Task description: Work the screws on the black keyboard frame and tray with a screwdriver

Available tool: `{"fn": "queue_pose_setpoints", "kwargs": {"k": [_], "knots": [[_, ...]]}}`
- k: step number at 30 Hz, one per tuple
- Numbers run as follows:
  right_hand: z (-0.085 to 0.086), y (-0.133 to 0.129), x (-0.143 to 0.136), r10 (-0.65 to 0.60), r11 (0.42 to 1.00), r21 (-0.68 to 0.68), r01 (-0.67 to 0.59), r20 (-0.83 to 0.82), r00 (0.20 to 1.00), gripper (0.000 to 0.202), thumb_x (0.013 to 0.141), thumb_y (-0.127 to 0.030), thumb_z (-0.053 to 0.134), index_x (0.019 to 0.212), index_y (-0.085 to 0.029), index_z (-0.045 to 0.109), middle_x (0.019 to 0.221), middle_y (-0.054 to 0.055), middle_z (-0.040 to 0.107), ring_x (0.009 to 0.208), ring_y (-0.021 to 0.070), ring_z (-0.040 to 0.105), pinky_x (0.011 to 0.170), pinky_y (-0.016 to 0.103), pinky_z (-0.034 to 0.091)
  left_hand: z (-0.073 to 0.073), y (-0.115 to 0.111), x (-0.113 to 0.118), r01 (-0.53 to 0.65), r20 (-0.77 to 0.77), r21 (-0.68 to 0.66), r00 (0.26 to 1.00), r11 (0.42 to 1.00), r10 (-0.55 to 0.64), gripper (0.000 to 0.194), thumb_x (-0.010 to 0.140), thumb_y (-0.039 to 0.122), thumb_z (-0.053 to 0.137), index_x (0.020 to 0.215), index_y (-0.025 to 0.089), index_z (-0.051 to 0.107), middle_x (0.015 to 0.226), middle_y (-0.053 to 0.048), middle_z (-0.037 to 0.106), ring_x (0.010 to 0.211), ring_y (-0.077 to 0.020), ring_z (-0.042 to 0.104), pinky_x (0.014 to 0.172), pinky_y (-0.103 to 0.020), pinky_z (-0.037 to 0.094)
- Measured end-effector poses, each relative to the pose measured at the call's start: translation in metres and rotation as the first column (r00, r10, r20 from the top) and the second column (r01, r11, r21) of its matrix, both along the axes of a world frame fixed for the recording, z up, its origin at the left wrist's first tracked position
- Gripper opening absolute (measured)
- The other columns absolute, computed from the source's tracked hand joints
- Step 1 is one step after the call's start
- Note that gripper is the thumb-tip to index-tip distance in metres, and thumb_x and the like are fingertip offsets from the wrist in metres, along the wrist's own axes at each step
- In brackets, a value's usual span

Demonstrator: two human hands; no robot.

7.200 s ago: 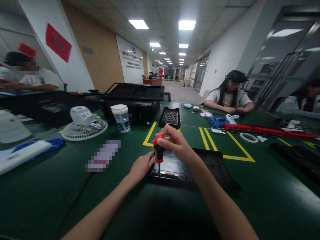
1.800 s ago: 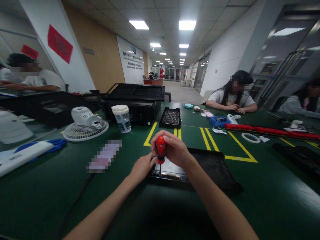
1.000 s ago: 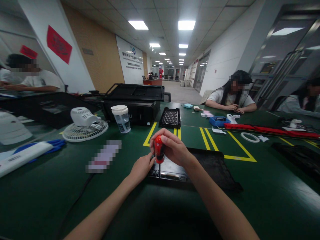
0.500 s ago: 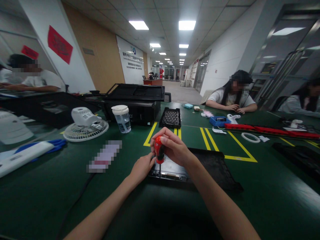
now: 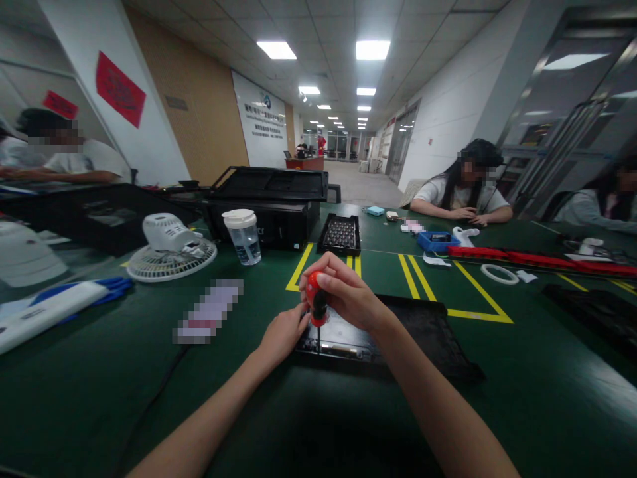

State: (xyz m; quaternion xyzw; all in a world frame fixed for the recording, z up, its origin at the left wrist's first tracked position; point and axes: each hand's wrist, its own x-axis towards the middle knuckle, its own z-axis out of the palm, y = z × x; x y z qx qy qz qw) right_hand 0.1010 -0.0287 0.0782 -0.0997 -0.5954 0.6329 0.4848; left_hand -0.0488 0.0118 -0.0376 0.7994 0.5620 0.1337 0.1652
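Observation:
My right hand [image 5: 348,292] is closed round the red and black handle of a screwdriver [image 5: 313,292]. The shaft stands almost upright, and its tip meets the near left part of a black plastic panel [image 5: 423,332]. A shiny metal plate [image 5: 343,336] is set in the panel's left part, partly covered by my right hand and forearm. At the panel's left edge my left hand [image 5: 283,335] grips it, thumb toward the screwdriver; its other fingertips are hidden.
A white fan [image 5: 172,255] and a lidded cup [image 5: 243,236] stand to the left. Behind are a black case [image 5: 279,222] and a black tray of small parts [image 5: 339,234]. A blue box [image 5: 438,241] lies at the right, before a seated person [image 5: 462,186].
The screwdriver handle has turned slightly in my right hand, while its tip stays at the same spot. My left hand and the panel have not visibly moved.

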Motion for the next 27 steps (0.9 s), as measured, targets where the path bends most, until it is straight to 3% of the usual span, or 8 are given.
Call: {"fn": "queue_pose_setpoints", "kwargs": {"k": [17, 27], "knots": [[0.0018, -0.0019, 0.003, -0.035, 0.999, 0.03, 0.033, 0.062, 0.997, 0.01, 0.081, -0.023, 0.055, 0.086, -0.018, 0.049, 0.077, -0.001, 0.054, 0.069, 0.01, 0.054, 0.067, 0.028, 0.05, -0.0006, 0.0008, 0.0011, -0.001, -0.006, 0.021, 1.0, 1.0, 0.001, 0.037, 0.087, 0.039, 0.034, 0.111, 0.02, 0.055, 0.101, -0.009, 0.065, 0.099, -0.0203, 0.058, 0.083, -0.027, 0.042], [0.0018, -0.0013, 0.0055, -0.07, 0.997, 0.036, 0.068, 0.083, 0.994, 0.012, 0.08, -0.025, 0.056, 0.084, -0.019, 0.047, 0.083, 0.0, 0.054, 0.071, 0.0106, 0.055, 0.066, 0.03, 0.051, 0.0007, 0.0003, 0.0016, -0.007, -0.016, -0.005, 1.0, 1.0, 0.007, 0.037, 0.088, 0.039, 0.032, 0.112, 0.02, 0.054, 0.099, -0.009, 0.065, 0.091, -0.02, 0.061, 0.077, -0.027, 0.043]]}}
